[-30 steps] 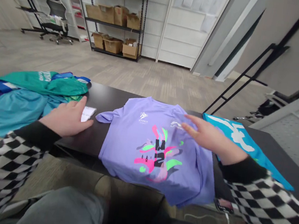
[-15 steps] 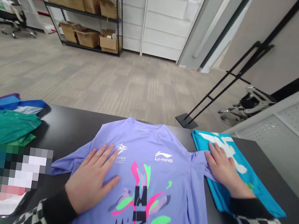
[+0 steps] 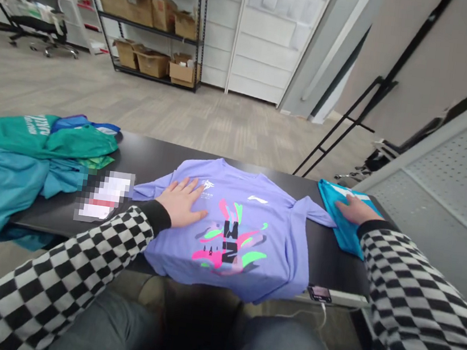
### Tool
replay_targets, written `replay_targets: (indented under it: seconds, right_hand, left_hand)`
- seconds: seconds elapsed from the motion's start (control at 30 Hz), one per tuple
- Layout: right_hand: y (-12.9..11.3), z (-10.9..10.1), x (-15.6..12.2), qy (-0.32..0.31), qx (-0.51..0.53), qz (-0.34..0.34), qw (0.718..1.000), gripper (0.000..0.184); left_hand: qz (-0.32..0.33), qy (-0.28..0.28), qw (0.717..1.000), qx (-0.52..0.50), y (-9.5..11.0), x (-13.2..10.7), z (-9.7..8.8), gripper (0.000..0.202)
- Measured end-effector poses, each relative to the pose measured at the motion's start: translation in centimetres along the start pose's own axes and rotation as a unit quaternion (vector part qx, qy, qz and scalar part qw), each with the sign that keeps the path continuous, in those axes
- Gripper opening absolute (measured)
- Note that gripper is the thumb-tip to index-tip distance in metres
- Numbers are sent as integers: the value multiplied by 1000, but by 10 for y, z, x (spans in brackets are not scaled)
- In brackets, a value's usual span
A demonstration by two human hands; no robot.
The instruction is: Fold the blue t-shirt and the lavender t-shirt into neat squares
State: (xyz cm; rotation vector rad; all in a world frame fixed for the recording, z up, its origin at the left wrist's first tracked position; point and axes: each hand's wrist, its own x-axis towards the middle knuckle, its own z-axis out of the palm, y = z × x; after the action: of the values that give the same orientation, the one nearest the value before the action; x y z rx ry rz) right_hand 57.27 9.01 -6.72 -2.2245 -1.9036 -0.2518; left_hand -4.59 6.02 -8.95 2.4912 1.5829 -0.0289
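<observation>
Left hand (image 3: 181, 202) is spread flat on the purple T-shirt (image 3: 227, 237), not gripping anything, and that tee's lying print-up on the black counter (image 3: 153, 152) at the person's 12 o'clock. Right hand (image 3: 357, 209) is down on the blue cloth (image 3: 347, 233) around 2; I can't tell from over here if it's pinching it. Messy green-and-blue clothes pile (image 3: 27, 139) over at 10.

On my blk desk (image 3: 154, 156): purple T-shirt (image 3: 271, 231) spread abt ctr, partly over near edge; blue/green clothes heap (image 3: 5, 173) L; pixelated white item (image 3: 109, 188) btwn; bright-blue garment (image 3: 350, 241) R.
</observation>
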Motion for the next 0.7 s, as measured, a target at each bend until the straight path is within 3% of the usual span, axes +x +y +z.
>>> replay_targets:
  seconds: [0.07,0.13,0.23,0.3,0.37,0.47,0.6,0.7]
  right_hand:
    - [-33,-17,-2,-20,9,-5,1000,68]
    - [-74,-25,-8,-19,31,-52,998,66]
    - [-134,-24,-21,-42,50,-173,983,56]
    - [-156,-21,-28,-72,33,-229,970,54]
    - [-158,-21,-33,-101,14,-245,964,52]
    - [-133,-29,-42,-138,-19,-239,961,37]
    - [-103,-50,-68,-148,-96,-253,951,22]
    - [-102,-62,-100,-156,-121,-242,950,16]
  left_hand:
    - [11,-10,1000,1,-1,-3,-14,92]
    - [20,29,999,-1,0,4,-27,75]
    - [53,108,992,-23,13,36,-35,65]
    - [108,98,988,-42,28,68,-29,68]
    - [133,44,989,-49,44,101,-18,73]
    - [89,-25,995,-31,56,141,-5,81]
    - [57,-46,997,-16,51,175,-6,93]
    - [53,-62,997,-12,46,195,-12,98]
